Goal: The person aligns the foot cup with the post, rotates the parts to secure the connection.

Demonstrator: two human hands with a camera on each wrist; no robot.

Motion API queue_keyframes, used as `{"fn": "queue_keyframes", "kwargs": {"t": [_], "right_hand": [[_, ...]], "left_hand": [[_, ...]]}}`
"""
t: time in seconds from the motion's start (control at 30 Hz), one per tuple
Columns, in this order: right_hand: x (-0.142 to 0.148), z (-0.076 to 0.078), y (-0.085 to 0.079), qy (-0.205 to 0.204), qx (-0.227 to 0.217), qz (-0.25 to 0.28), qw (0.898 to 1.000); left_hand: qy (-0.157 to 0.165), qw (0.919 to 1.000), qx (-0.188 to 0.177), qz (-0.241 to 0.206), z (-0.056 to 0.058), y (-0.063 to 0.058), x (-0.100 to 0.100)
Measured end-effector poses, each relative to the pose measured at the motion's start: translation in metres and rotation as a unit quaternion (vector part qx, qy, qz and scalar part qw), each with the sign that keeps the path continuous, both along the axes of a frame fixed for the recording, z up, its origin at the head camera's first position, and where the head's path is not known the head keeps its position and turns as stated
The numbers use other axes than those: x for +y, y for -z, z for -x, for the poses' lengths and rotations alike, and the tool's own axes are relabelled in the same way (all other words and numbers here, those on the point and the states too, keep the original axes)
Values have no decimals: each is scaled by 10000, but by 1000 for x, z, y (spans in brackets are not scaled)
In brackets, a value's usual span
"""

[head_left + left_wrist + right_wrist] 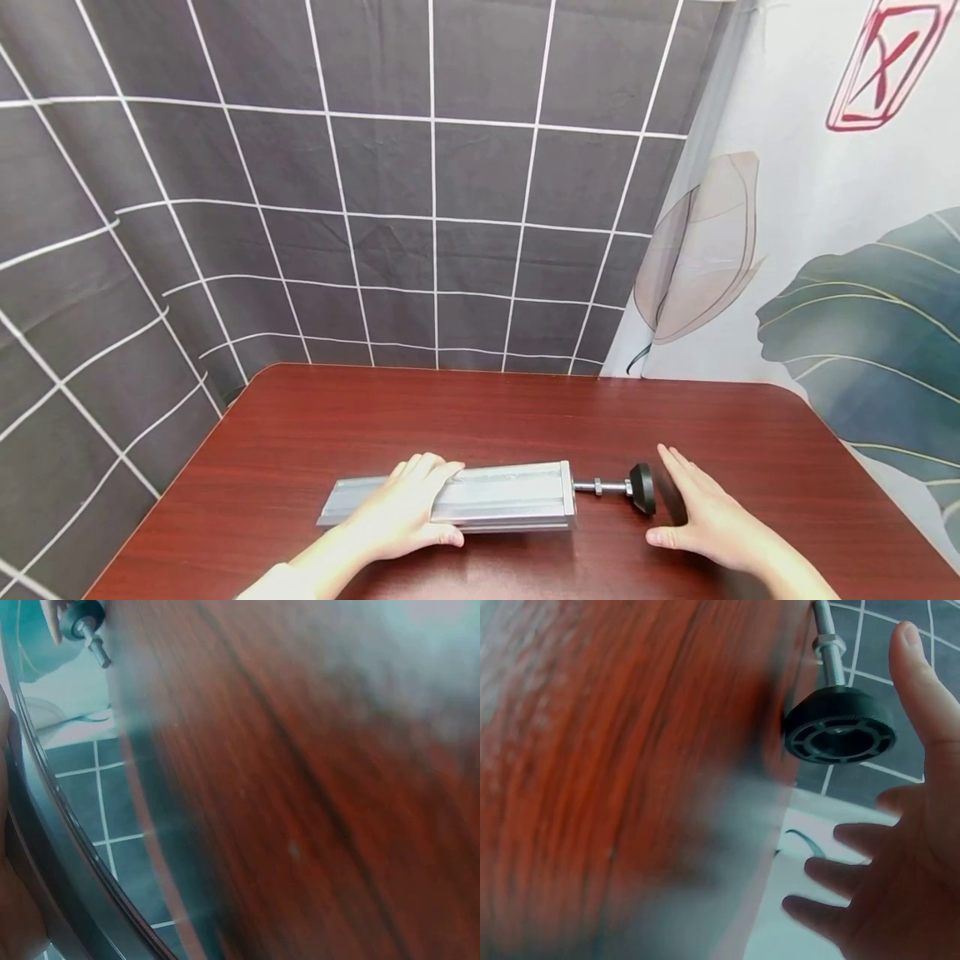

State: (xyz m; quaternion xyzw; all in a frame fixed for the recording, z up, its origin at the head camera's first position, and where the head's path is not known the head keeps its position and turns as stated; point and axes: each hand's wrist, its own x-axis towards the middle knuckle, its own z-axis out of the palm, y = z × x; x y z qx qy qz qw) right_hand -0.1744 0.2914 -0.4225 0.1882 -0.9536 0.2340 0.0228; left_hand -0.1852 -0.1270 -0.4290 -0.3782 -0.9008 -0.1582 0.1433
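On the table lies a silver aluminium profile (506,496), with a leveling foot (642,489) sticking out from its right end on a threaded rod (609,487) with nuts. My left hand (401,515) grips the profile around its middle, fingers over the far side and thumb along the near side. To the right of the foot, my right hand (708,510) is held with fingers spread, apart from it. The right wrist view shows the ribbed underside of the foot's black round base (838,729) facing that hand. The left wrist view catches only the profile's edge (64,847).
The reddish-brown wooden table (420,408) has rounded far corners. Behind it and at the left hangs a dark grey curtain (382,167) with a white grid. A white curtain with leaf prints (885,308) hangs on the right.
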Motion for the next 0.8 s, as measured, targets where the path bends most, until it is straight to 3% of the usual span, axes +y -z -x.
{"fn": "queue_keyframes", "kwargs": {"t": [0.43, 0.8], "right_hand": [[6, 15, 11, -222, 227, 305, 9990], [4, 23, 15, -381, 31, 283, 9989]], "left_hand": [[-22, 9980, 72, -624, -11, -2, -3], [-155, 9944, 68, -1046, -14, -5, -4]]}}
